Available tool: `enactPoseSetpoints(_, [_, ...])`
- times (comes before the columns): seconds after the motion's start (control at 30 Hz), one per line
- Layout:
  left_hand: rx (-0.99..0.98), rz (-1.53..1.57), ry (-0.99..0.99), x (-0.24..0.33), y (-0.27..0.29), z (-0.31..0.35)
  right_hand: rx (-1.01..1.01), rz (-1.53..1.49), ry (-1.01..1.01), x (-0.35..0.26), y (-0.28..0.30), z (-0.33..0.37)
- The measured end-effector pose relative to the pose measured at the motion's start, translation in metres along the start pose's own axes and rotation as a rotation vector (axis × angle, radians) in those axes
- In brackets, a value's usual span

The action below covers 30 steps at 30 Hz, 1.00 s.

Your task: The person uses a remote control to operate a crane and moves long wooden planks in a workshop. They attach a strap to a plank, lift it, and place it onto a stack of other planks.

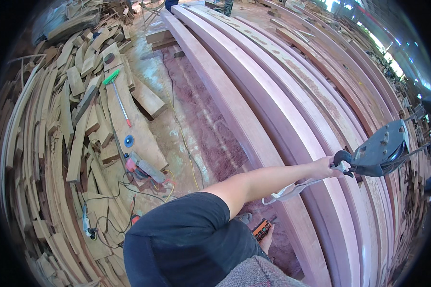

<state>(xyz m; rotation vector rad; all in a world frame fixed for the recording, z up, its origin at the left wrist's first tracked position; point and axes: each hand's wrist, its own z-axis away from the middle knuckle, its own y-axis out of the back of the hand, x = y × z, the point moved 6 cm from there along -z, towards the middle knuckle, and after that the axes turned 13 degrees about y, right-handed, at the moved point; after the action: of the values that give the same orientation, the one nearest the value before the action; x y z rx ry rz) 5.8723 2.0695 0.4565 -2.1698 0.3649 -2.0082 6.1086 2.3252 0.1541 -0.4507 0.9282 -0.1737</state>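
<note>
My left arm reaches across to the right, and my left hand (324,167) is closed at the black hook (342,159) under a dark grey hoist block (382,147). A whitish strap (292,192) hangs from that hand over the nearest beam. Low in the view, close to my body, my right hand (267,240) holds an orange remote control (261,230) with dark buttons. My sleeve and a grey knitted cloth (261,275) hide part of that side. Below the hoist block and my left arm run long, smooth, pinkish wooden beams (254,115), side by side.
Piled wood offcuts (57,143) fill the left. On a wide plank there lie a green-headed tool with a long handle (117,98), a blue disc (129,141) and a red power tool (136,165). Cords trail over the floor. Reddish sawdust (210,129) lies beside the beams.
</note>
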Motion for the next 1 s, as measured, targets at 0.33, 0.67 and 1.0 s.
enactPoseSetpoints(0.33, [0.079,-0.044,-0.016,0.003,0.011,-0.019,0.003,0.044,-0.073,0.011,0.010,-0.018])
enactPoseSetpoints(0.67, [0.216,-0.377,0.257,-0.136,0.051,-0.007,0.053,-0.022,-0.085,0.003,0.000,-0.001])
enactPoseSetpoints(1.0, [0.116,-0.571,0.324,-0.173,0.059,0.018,0.130,-0.151,-0.033,0.015,0.002,0.025])
